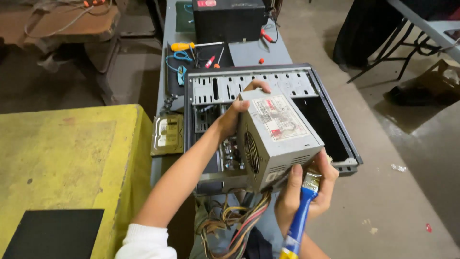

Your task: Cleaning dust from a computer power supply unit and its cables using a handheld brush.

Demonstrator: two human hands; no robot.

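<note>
Concrete floor (397,201), grey workbench (258,53), yellow table (72,153)

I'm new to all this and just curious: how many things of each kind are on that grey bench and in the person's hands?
Power supply, held in left hand and right hand: 1
Brush, in right hand: 1
Open computer case: 1
Hard drive: 1
Black box: 1
Yellow-handled screwdriver: 1
Small red-handled tools: about 3
Total: about 9
</note>
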